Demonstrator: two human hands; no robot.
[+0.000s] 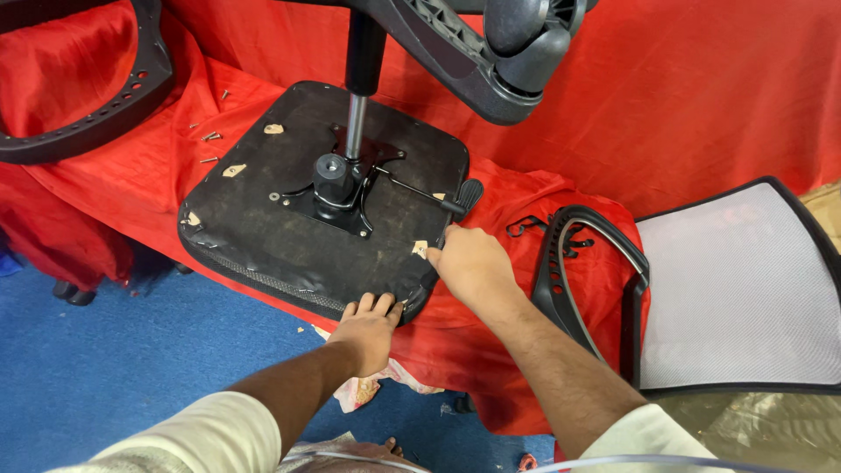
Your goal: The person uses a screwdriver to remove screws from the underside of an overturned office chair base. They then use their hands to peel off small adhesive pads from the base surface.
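An upturned black chair seat (263,223) lies on a table draped in red cloth (683,96), with a metal mechanism plate and gas cylinder (355,131) rising from its middle. A black lever (429,194) sticks out to the right of the plate. My left hand (368,328) grips the seat's near edge, fingers over the rim. My right hand (473,267) closes on the seat's near right corner, beside a small tan patch (420,248). Above hangs the chair's black star base with a caster (517,44).
A black armrest (583,263) and a grey mesh backrest (745,289) lie at the right. Another black armrest (88,105) rests at the upper left. Loose screws (210,136) are scattered on the cloth left of the seat. Blue floor (105,359) is below.
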